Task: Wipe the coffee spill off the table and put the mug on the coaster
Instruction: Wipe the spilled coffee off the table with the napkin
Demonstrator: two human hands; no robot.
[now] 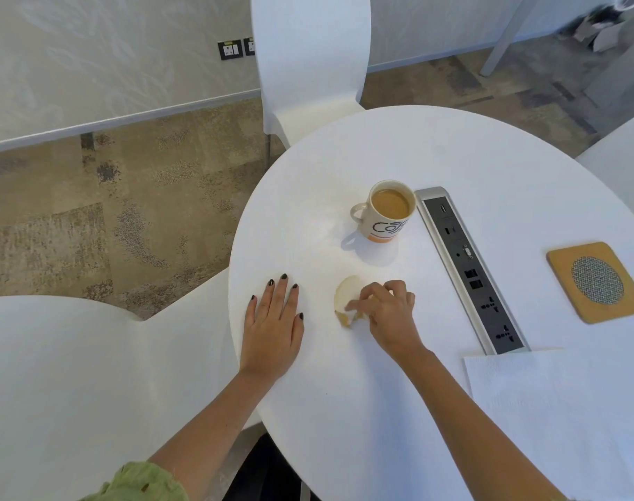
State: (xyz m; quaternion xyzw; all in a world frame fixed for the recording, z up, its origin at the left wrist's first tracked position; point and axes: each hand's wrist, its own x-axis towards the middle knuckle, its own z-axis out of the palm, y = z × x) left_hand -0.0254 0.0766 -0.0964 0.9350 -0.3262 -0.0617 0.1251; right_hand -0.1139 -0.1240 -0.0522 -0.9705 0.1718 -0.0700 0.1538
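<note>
Right hand (388, 305) grips stained tissue (346, 298); mug (386, 211) beyond.

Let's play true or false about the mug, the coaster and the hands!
1. The mug has coffee in it. True.
2. The mug stands on the coaster. False: it stands on the bare table, left of the socket strip, with the coaster on the other side.
3. The left hand lies flat on the table. True.
4. The right hand is empty. False: it pinches a stained tissue.
5. A clean napkin lies at the table's near right. True.
</note>
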